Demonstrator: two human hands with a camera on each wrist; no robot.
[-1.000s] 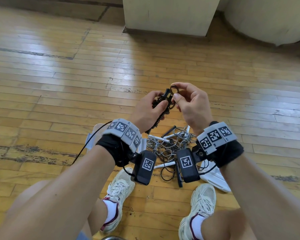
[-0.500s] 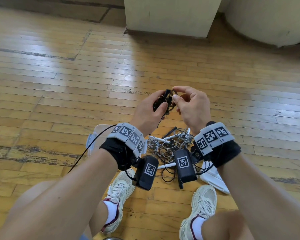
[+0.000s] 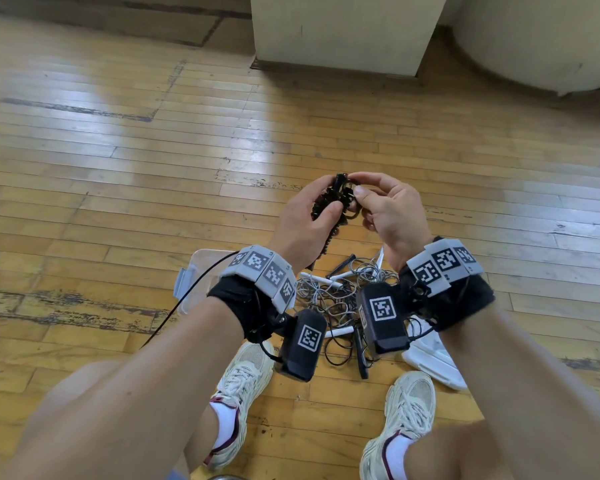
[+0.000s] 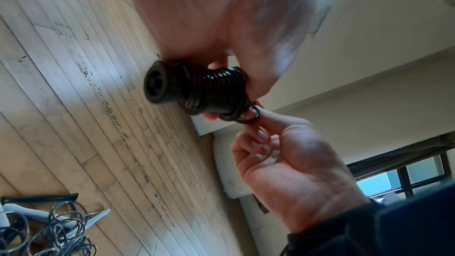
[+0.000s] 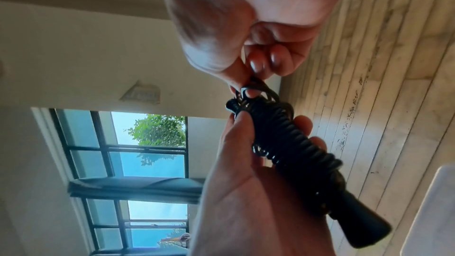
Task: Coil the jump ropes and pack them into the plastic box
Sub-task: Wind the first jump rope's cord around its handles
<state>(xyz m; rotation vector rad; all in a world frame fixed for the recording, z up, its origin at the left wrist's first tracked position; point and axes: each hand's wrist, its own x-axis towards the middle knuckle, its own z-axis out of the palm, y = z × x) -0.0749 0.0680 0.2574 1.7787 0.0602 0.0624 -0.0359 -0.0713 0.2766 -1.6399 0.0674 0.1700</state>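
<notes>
My left hand (image 3: 317,211) grips a black jump rope bundle (image 3: 329,206), its cord wound tightly round the handles (image 5: 290,147). The handle's butt end (image 4: 157,85) points toward the left wrist camera. My right hand (image 3: 355,187) pinches the cord's small end loop (image 4: 248,118) at the top of the bundle, between thumb and forefinger. Both hands are held up over the floor. Below them a tangle of grey jump ropes (image 3: 329,299) with white and black handles lies on the floor. The clear plastic box (image 3: 191,282) stands on the floor, mostly hidden behind my left wrist.
A white lid (image 3: 433,362) lies on the wooden floor (image 3: 118,168) by my right foot. My two shoes (image 3: 243,382) sit just below the rope pile. A cream pillar base (image 3: 340,32) stands at the back.
The right hand has drawn the cord's raised loop down tight against the top of the bundle. Both hands stay at the same height, the left still gripping.
</notes>
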